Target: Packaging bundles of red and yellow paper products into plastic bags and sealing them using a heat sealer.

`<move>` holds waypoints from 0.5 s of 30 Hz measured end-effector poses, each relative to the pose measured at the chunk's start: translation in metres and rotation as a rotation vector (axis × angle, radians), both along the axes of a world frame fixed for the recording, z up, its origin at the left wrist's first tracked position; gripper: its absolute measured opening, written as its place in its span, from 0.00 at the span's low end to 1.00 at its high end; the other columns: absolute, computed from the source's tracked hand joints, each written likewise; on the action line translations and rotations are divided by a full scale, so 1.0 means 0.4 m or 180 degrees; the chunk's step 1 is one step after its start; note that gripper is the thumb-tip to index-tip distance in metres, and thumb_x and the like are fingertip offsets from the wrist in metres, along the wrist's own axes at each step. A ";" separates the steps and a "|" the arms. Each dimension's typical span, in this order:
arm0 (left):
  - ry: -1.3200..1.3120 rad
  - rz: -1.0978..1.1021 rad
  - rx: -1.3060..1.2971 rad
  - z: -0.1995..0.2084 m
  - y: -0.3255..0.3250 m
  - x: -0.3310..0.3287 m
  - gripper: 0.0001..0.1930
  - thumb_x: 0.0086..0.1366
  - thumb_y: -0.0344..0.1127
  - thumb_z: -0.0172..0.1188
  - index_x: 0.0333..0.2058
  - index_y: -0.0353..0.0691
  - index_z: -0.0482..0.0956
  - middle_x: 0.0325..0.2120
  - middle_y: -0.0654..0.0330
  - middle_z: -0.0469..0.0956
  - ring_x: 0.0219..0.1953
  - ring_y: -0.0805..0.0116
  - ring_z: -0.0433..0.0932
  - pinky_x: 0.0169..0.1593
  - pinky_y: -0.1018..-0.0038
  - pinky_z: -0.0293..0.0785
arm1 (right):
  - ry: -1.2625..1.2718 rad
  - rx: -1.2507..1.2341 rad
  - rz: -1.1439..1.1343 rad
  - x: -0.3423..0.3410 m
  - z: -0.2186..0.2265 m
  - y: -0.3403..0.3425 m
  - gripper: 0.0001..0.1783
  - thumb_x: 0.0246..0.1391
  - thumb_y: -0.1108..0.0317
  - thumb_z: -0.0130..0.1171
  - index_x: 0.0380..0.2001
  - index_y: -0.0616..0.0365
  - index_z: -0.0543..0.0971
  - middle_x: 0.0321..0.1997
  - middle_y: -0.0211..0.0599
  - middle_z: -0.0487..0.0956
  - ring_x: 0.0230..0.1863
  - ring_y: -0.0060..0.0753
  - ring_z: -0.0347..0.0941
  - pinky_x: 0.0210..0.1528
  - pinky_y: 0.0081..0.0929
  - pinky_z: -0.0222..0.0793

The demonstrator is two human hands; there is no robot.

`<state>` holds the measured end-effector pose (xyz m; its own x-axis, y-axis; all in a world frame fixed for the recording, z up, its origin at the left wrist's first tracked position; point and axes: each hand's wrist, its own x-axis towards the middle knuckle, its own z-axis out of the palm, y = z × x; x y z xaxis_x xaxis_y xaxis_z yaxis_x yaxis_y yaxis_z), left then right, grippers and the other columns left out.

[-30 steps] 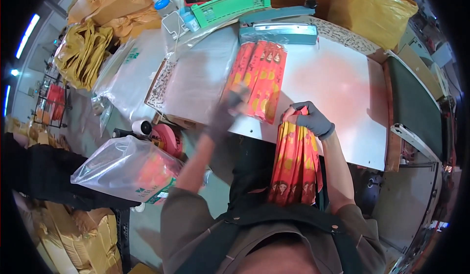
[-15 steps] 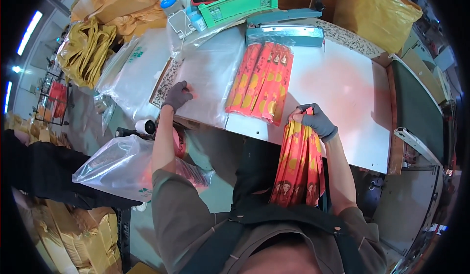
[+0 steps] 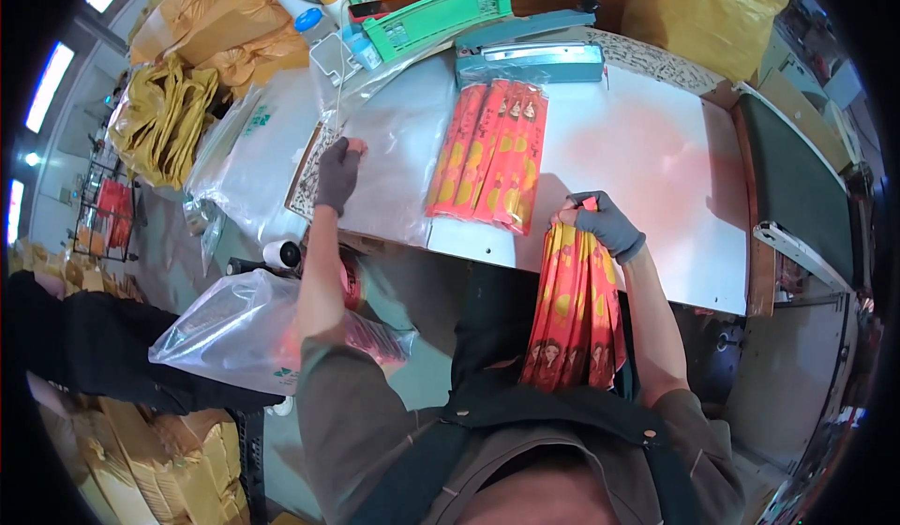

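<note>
My right hand [image 3: 607, 225], in a grey half-finger glove, grips a bundle of long red-and-yellow printed packets [image 3: 570, 305] by their top ends. The bundle hangs down off the table's front edge, in front of my body. My left hand [image 3: 337, 173], gloved alike, is over the left side of a stack of clear plastic bags [image 3: 398, 169]. Its fingertips are drawn together; whether a bag's edge is between them is hidden. Between the hands, a flat clear bag filled with similar red packets [image 3: 487, 159] lies on the white table [image 3: 647, 159].
Behind the filled bag stands a teal bar-shaped machine [image 3: 530, 61]. A green crate [image 3: 441, 14] of small items is at the back. More clear bags [image 3: 253, 150] lie at left, and a full plastic bag [image 3: 234, 328] sits below. A dark green belt [image 3: 797, 187] is at right.
My left hand has moved a little farther back along the left side of the bag stack. My right hand still holds the packets in nearly the same place. The view has shifted slightly.
</note>
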<state>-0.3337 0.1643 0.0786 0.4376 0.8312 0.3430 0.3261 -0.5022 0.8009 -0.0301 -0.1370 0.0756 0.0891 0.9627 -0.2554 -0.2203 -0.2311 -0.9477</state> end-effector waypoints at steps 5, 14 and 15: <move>-0.0660 -0.0896 -0.0622 -0.034 -0.309 0.197 0.07 0.64 0.33 0.53 0.33 0.36 0.76 0.24 0.68 0.73 0.28 0.82 0.70 0.32 0.81 0.68 | -0.0289 0.0541 0.0010 -0.051 0.007 0.046 0.16 0.47 0.71 0.62 0.41 0.67 0.77 0.34 0.33 0.79 0.37 0.17 0.72 0.42 0.20 0.68; -0.2719 -0.0841 -0.4096 -0.021 -0.395 0.261 0.07 0.64 0.34 0.53 0.32 0.38 0.77 0.26 0.65 0.74 0.24 0.79 0.71 0.29 0.78 0.71 | -0.0261 0.0524 -0.0302 0.016 -0.010 -0.028 0.07 0.48 0.74 0.58 0.33 0.62 0.76 0.32 0.31 0.78 0.34 0.20 0.72 0.40 0.22 0.67; -0.1994 -0.0585 -0.2518 -0.018 -0.383 0.280 0.06 0.63 0.30 0.52 0.31 0.36 0.76 0.22 0.65 0.73 0.23 0.79 0.69 0.30 0.79 0.69 | -0.0289 0.0553 -0.0376 0.011 0.013 -0.045 0.06 0.48 0.74 0.58 0.32 0.62 0.75 0.33 0.32 0.78 0.35 0.21 0.72 0.41 0.22 0.67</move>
